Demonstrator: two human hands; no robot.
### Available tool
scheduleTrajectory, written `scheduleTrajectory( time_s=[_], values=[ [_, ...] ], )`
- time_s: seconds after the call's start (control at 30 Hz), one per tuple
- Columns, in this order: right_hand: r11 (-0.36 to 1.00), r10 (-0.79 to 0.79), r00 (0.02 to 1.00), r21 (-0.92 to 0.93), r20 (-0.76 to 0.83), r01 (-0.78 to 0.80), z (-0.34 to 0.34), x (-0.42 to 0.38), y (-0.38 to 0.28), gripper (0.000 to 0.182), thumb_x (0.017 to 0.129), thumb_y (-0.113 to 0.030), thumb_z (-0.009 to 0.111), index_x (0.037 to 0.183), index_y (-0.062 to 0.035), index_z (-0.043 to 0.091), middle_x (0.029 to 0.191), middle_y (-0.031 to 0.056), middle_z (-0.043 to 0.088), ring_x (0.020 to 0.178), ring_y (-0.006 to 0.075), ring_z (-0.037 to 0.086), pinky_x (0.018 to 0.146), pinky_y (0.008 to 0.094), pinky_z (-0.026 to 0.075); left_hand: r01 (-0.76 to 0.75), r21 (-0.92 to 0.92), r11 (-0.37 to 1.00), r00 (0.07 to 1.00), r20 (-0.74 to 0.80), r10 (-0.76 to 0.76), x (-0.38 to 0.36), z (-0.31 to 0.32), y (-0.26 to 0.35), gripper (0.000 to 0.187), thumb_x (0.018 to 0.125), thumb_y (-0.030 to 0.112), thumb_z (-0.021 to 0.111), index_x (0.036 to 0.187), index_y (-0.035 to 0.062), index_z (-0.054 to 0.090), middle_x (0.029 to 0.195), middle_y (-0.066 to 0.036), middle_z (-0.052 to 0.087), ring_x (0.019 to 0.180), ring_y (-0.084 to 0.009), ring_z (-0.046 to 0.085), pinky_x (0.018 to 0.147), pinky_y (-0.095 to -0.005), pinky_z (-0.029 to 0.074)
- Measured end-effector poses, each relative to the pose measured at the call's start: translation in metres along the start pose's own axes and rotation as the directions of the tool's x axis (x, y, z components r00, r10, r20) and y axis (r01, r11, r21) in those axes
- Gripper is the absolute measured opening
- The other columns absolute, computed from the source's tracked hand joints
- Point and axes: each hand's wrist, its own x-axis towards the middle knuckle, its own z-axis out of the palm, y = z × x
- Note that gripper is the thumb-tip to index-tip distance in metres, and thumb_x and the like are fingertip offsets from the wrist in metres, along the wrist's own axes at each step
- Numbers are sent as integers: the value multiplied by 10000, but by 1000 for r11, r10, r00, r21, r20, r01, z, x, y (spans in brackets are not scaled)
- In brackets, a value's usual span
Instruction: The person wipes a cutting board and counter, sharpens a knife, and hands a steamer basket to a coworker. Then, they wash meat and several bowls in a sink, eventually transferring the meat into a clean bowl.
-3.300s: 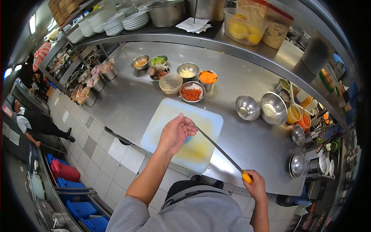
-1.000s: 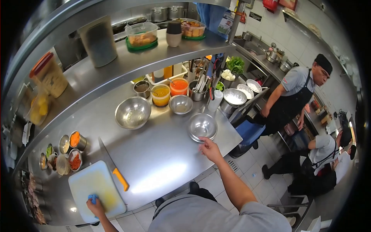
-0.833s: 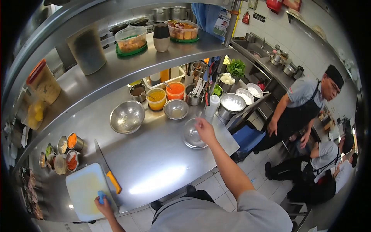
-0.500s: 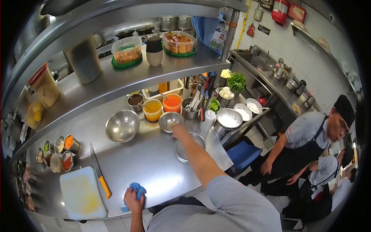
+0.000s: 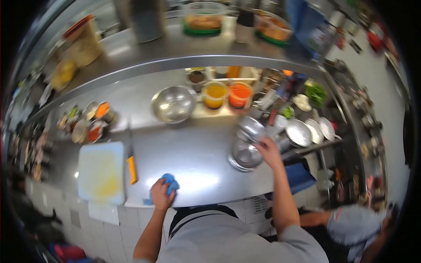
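My left hand (image 5: 161, 195) is closed on a crumpled blue cloth (image 5: 170, 184) at the front edge of the steel counter (image 5: 175, 153). Over to the right, my right hand (image 5: 268, 151) grips the rim of a small metal bowl (image 5: 252, 128), which is tilted. Just below it sits another round metal dish (image 5: 245, 154) on the counter; blur hides whether the two touch. Left of that, a larger metal bowl (image 5: 174, 104) stands near a tub of yellow sauce (image 5: 215, 94) and a tub of orange sauce (image 5: 239, 94).
At the left lie a white cutting board (image 5: 101, 173) and a knife with an orange handle (image 5: 132, 170). Small containers of chopped food (image 5: 94, 127) stand behind them. A raised shelf (image 5: 197, 61) spans the back. Another person (image 5: 355, 223) is at the lower right.
My right hand has carried the small bowl from beside the sauce tubs to the round dish at the right. My left hand stays on the cloth. The view has turned.
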Motion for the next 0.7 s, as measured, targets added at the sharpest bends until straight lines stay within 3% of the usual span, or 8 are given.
scheduleTrajectory(
  time_s=[0.2,0.27,0.33,0.4,0.47,0.57,0.67,0.7],
  values=[
    [992,16,1000,126,4,-16,39,-102,20,272,837,35,723,1103,-7,688,1155,122,641,1014,231,642,864,313,523,41,67,997,995,89,-47,5,-23,5,372,794,275,795,1103,101,683,1297,-118,614,1273,-384,537,1040,-506,414],
    [949,-95,992,-308,-84,65,34,-117,-11,426,833,66,695,1240,-61,684,1255,125,620,1076,242,631,892,313,515,64,52,997,991,111,-70,6,-20,0,346,842,261,764,1132,93,676,1286,-106,624,1307,-385,519,1073,-522,381],
    [940,-71,994,-339,-88,38,26,-130,-23,493,840,73,674,1308,-80,660,1323,120,597,1011,216,639,861,296,521,155,-22,988,987,-44,-156,14,-9,-7,317,882,236,721,1137,56,664,1273,-152,625,1260,-399,539,1047,-510,408],
    [945,314,949,93,22,-315,24,-149,-29,418,888,41,663,1294,-57,663,1247,99,645,935,152,630,830,278,523,387,-208,898,905,-98,-413,49,0,-28,313,960,221,645,1161,-19,624,1210,-247,628,1149,-429,572,988,-482,447],
    [925,358,934,132,20,-357,32,-180,-9,379,914,24,655,1286,-44,665,1166,79,667,897,124,618,811,269,521,503,-300,811,788,-226,-572,105,10,-59,354,1024,254,580,1171,-68,594,1120,-302,629,1077,-449,582,956,-488,455],
    [871,462,887,188,-2,-454,44,-221,-9,314,952,-5,643,1264,-25,670,1020,41,695,852,90,604,789,257,517,414,-255,874,775,-405,-486,220,19,-133,394,1018,293,577,1209,-51,603,1168,-293,630,1057,-477,583,952,-517,454],
    [793,586,809,240,-44,-561,58,-273,-12,277,962,-27,649,1237,-23,679,949,24,702,817,90,608,771,252,517,220,137,966,952,-248,-181,290,62,-212,411,974,360,581,1256,68,642,1325,-194,642,1225,-451,565,1017,-585,438],
    [730,663,748,241,-26,-639,64,-291,-16,276,969,-49,646,1242,-26,669,957,32,711,804,92,617,742,250,512,181,275,944,983,-34,-179,293,72,-222,445,974,311,579,1287,-2,626,1406,-237,579,1272,-473,527,1096,-548,402]
  ],
)
